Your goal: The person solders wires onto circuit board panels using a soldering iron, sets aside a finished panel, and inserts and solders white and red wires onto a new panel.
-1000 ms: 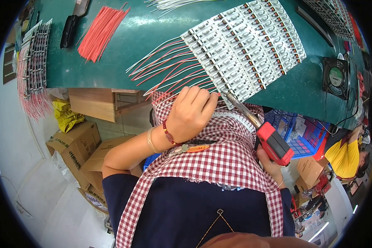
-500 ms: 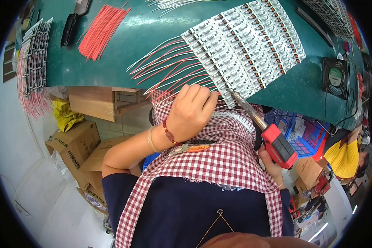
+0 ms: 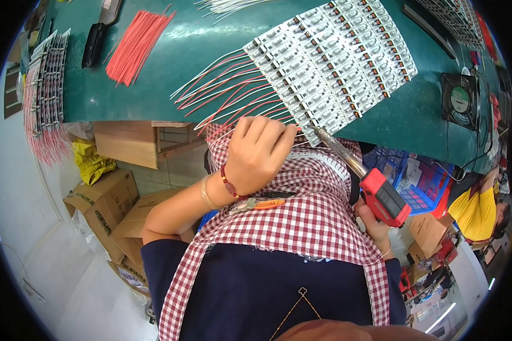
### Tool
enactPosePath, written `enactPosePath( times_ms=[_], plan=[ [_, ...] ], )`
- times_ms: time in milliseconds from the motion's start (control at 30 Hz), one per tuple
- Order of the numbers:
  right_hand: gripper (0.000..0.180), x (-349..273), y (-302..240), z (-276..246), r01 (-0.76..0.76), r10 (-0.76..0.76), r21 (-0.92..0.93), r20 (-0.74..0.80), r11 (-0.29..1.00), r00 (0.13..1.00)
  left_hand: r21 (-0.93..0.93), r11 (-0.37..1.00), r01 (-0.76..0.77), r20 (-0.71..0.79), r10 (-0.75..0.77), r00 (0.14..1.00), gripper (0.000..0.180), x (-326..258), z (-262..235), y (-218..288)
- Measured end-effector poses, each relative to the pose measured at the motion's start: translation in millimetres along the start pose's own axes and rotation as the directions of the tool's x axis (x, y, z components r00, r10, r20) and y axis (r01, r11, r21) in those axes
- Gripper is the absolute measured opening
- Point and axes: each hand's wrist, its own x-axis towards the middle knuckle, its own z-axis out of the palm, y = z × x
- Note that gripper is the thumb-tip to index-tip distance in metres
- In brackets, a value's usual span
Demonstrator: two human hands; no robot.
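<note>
A white circuit-board panel [image 3: 335, 62], with rows of small parts, lies at an angle on the green table and reaches its near edge. Red and white wires [image 3: 233, 94] fan out from its left side. My left hand [image 3: 261, 146] is closed beside the panel's near corner, pinching a wire there; its fingertips are partly hidden. My right hand [image 3: 372, 224] is wrapped round a red and black soldering iron [image 3: 384, 196]. The iron's metal tip meets the panel's near corner, close to my left fingers.
A bundle of red wires [image 3: 137, 48] lies at the far left of the table [image 3: 199, 51], beside a black object [image 3: 94, 45]. Wired panels [image 3: 48, 85] hang over the left edge. A small fan [image 3: 459, 99] stands at right. Cardboard boxes [image 3: 105, 202] and a blue crate [image 3: 424, 184] are below.
The view has shifted slightly. My left hand stays pinched at the panel's near corner, and the soldering iron's tip remains there, a touch lower on the panel's edge.
</note>
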Motion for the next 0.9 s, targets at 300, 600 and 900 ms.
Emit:
enactPosePath(
  times_ms=[300,600,900],
  plan=[
    [0.017,-2.1,5.9,1.2,-0.124,0.124,0.026,0.002,0.992,0.992,-0.036,0.999,-0.024,0.073,0.027,0.997,0.022,-8.0,3.2,8.5],
    [0.022,-3.5,23.7,-5.1,0.145,-0.138,-0.165,0.055,0.976,0.989,-0.047,0.999,-0.011,0.062,0.014,0.998,0.022,-7.1,3.2,10.0],
    [0.012,-6.0,13.5,-9.6,0.164,-0.138,-0.138,0.181,0.977,0.974,-0.045,0.999,0.001,0.077,0.002,0.997,0.021,-5.4,1.6,11.0]
  ],
)
